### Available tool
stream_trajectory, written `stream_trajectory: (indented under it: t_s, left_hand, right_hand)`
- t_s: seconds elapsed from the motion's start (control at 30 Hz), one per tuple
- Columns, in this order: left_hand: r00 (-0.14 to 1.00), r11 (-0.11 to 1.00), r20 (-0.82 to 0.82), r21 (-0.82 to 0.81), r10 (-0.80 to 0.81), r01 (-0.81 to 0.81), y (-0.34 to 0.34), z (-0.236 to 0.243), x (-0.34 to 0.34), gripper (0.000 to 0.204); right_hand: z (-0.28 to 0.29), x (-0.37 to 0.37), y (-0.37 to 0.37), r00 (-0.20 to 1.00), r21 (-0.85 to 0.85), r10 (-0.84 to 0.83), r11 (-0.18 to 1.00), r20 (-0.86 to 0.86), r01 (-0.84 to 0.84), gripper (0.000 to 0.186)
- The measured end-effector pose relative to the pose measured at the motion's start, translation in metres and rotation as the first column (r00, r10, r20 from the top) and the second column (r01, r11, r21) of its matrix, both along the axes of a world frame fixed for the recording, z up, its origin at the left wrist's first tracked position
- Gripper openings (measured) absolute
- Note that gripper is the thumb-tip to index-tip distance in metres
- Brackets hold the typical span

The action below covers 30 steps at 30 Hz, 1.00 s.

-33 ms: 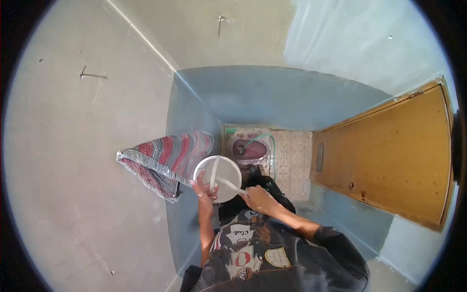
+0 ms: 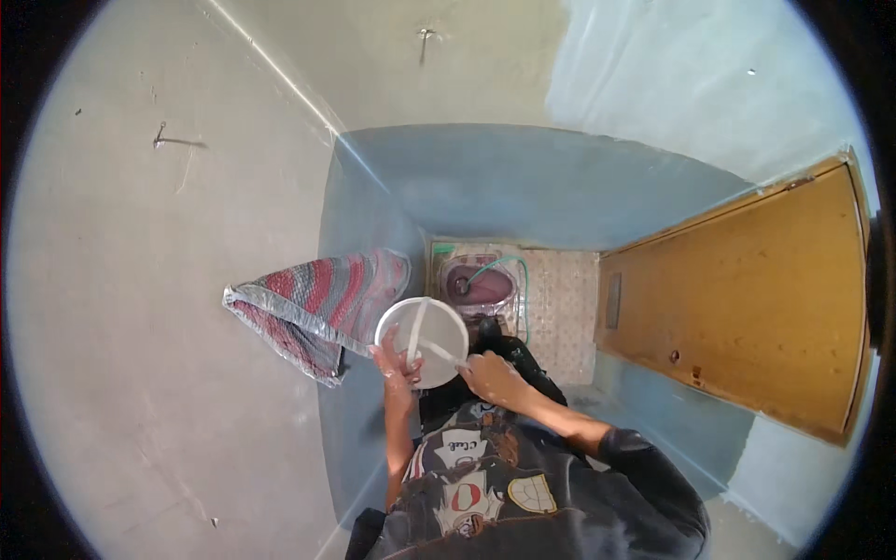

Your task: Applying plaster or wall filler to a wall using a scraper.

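Note:
A round white container (image 2: pixel 441 329) is held in front of my body, with two pale strips across its top: one upright, one slanting down to the right. My left hand (image 2: pixel 396 364) has its fingers wrapped on the container's left side and front. My right hand (image 2: pixel 495 381) is closed on the lower right end of the slanting pale strip (image 2: pixel 439 351), just outside the rim. Both hands have white smears on them. Behind the container, a red and grey striped cloth (image 2: pixel 308 289) hangs from the left wall.
Below are a pink squat toilet (image 2: pixel 490 285) with a green hose (image 2: pixel 525 280) and a tiled floor (image 2: pixel 569 317). An orange door (image 2: pixel 747 299) is at right. Blue-grey paint covers the lower walls (image 2: pixel 551 177); hooks (image 2: pixel 425 37) protrude from the upper walls.
The white container and my left hand have shifted slightly to the right. Otherwise the scene looks the same.

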<state>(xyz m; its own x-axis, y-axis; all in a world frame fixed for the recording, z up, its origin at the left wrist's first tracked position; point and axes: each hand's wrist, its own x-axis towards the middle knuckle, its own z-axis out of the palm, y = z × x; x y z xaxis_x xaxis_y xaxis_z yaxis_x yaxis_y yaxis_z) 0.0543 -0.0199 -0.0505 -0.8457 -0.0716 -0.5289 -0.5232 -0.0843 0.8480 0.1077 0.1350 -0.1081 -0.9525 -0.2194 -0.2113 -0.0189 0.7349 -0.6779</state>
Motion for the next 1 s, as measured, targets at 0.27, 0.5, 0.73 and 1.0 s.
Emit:
stream_trajectory:
  t_s: [0.27,0.5,0.73,1.0]
  left_hand:
    - [0.993,0.992,0.036,-0.044,-0.115,0.117,0.035,-0.03,0.029,0.077]
    - [0.914,0.917,0.078,0.081,-0.398,0.392,0.042,0.009,0.027,0.072]
    - [0.875,0.871,0.083,0.176,-0.477,0.459,0.035,0.01,0.026,0.072]
    - [0.876,0.876,0.104,0.174,-0.471,0.45,0.027,0.019,0.038,0.073]
  right_hand:
    - [-0.032,-0.016,-0.03,0.989,0.365,0.112,0.92,0.093,-0.139,0.053]
    - [-0.058,-0.017,-0.007,0.948,0.316,0.185,0.911,0.257,-0.263,0.053]
    - [-0.03,-0.027,0.004,0.902,0.133,0.203,0.953,0.381,-0.271,0.053]
    - [-0.059,-0.015,-0.022,0.953,0.353,0.181,0.899,0.244,-0.261,0.038]
